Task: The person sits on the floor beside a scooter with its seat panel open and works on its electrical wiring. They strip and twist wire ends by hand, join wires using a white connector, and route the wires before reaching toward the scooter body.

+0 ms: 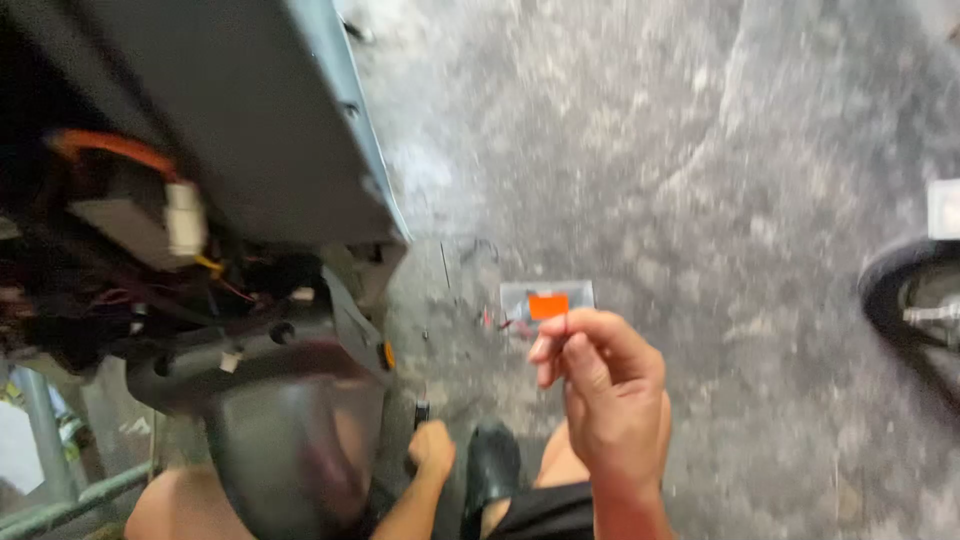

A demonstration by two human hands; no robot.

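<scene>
My right hand (605,385) is raised over the concrete floor, its fingers pinched on a small clear packet (546,300) with an orange patch and thin red wires at its left end. Lower down, my left hand (432,450) is curled into a fist beside the dark lower body of an opened scooter (290,420); what it grips is hidden. The scooter's grey panel (250,120) fills the upper left, with an orange cable (110,148), a white connector (185,218) and tangled wiring exposed underneath.
Stained grey concrete floor (650,130) spans the middle and right. A black tyre (900,290) of another vehicle shows at the right edge. My black shoe (493,465) and bare knee are at the bottom. Metal tubes (45,450) stand at the lower left.
</scene>
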